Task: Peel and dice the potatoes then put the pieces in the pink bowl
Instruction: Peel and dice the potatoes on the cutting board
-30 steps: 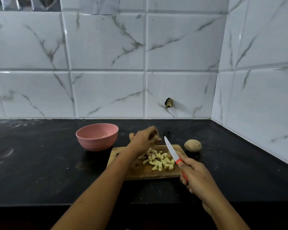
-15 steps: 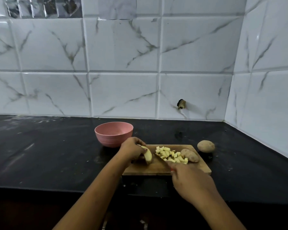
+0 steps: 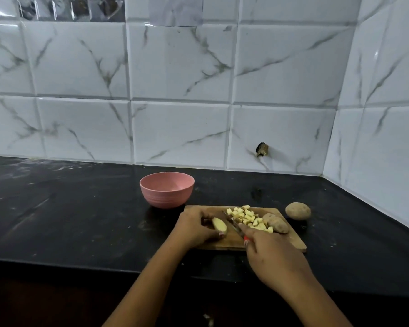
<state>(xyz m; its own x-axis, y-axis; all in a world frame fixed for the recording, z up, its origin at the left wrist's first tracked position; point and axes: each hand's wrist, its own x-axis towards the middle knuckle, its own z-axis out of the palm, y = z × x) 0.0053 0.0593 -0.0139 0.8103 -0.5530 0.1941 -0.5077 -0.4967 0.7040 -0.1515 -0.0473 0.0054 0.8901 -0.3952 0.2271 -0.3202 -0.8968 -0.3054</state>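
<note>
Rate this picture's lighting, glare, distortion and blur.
Head view: dim light, and the black counter swallows detail. Head view: small glare streaks on the glossy wall tiles, whose joints bow from the wide-angle lens. Head view: the knife in the right hand is dark and smeared, while the diced pieces read clearly.

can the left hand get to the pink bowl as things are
Probably yes: the pink bowl stands just beyond the left hand, nothing between them, though that hand grips a potato piece on the board.
</note>
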